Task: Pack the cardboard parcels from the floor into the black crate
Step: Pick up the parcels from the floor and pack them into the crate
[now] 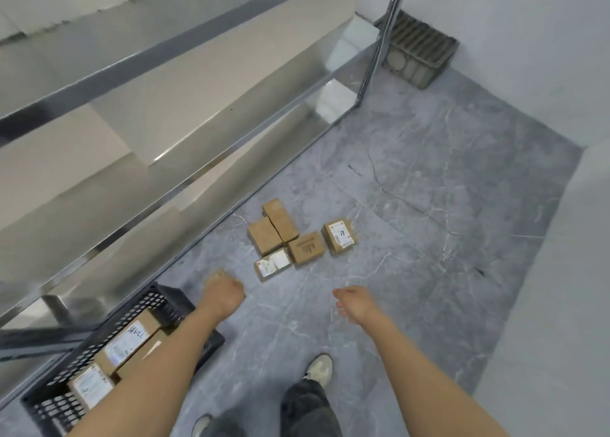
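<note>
Five parcels (305,248) clustered on floor (429,238), at 12 o'clock from both hands; more already in crate (155,299) at 7 o'clock. Probably light, stiff, smooth-faced; best gripped across opposite sides. Right hand (351,304) fingers loose, empty; left hand (224,293) fingers blurred, cannot tell.

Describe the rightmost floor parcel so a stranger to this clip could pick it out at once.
Grey shelving runs along the left; on the floor by its base lie five parcels. The target is the one farthest right. Unlike its neighbour with the brown print, its top bears a white label; the only other labelled parcel lies nearest the person.
</note>
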